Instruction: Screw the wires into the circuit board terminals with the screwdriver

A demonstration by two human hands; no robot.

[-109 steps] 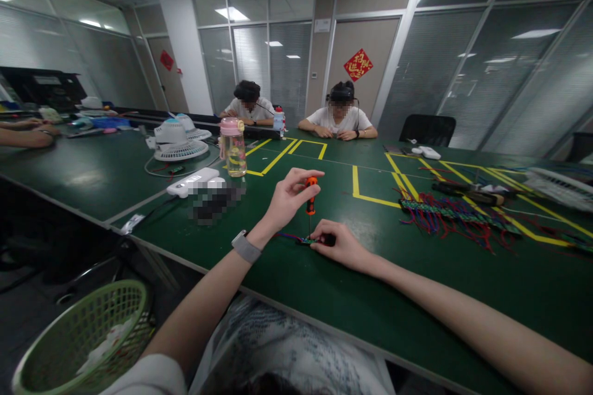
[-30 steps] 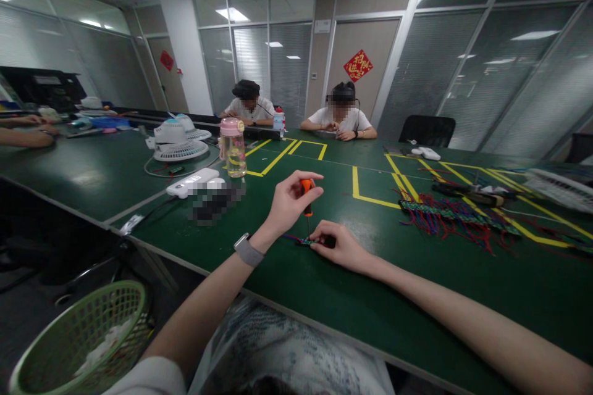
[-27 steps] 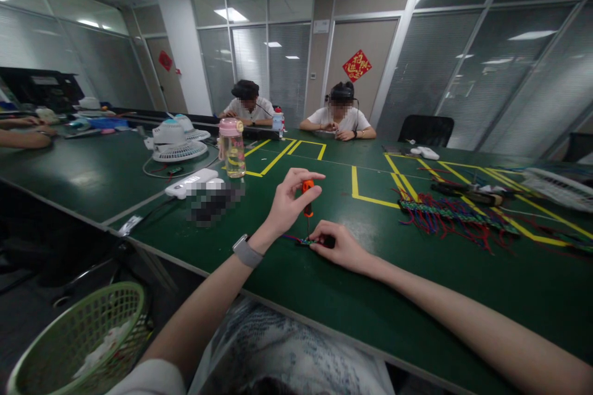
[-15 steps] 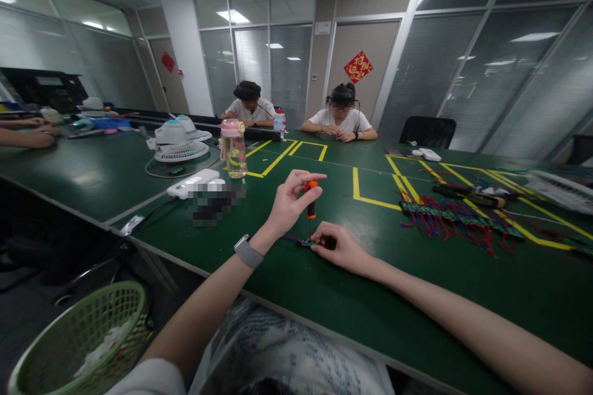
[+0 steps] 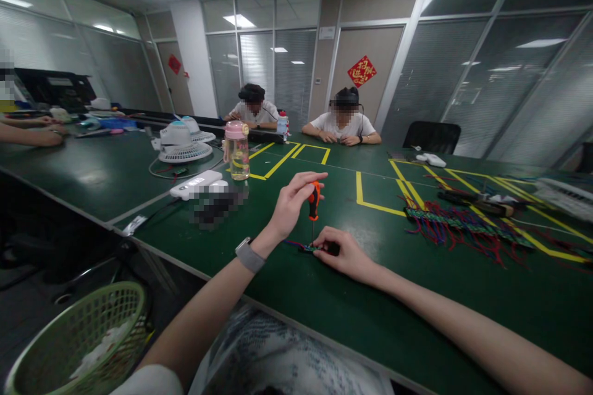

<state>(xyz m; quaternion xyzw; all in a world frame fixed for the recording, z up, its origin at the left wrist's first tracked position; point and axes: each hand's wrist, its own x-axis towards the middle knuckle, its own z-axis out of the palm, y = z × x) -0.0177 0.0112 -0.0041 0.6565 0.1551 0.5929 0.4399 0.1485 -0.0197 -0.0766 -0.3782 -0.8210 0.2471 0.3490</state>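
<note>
My left hand (image 5: 291, 202), with a grey-banded watch on its wrist, is closed at the upper part of an orange and black screwdriver (image 5: 314, 205). The screwdriver stands nearly upright, its thin shaft pointing down at a small green circuit board (image 5: 307, 249). Red and blue wires run off the board's left side. Pinched against its right end are the thumb and fingers of my right hand (image 5: 343, 253), resting on the green table (image 5: 296, 296). The exact spot where the tip meets the board is too small to make out.
Many wired circuit boards (image 5: 463, 225) lie in a row at the right. On the left are a white power strip (image 5: 197, 185), a pink-lidded bottle (image 5: 237, 151) and a fan (image 5: 183, 145). A green basket (image 5: 130, 296) stands below the edge. Two people sit opposite.
My left fingers have shifted around the screwdriver handle, with the index finger and thumb changing position. The screwdriver stays over the board, and my right hand keeps its hold. The view has shifted slightly.
</note>
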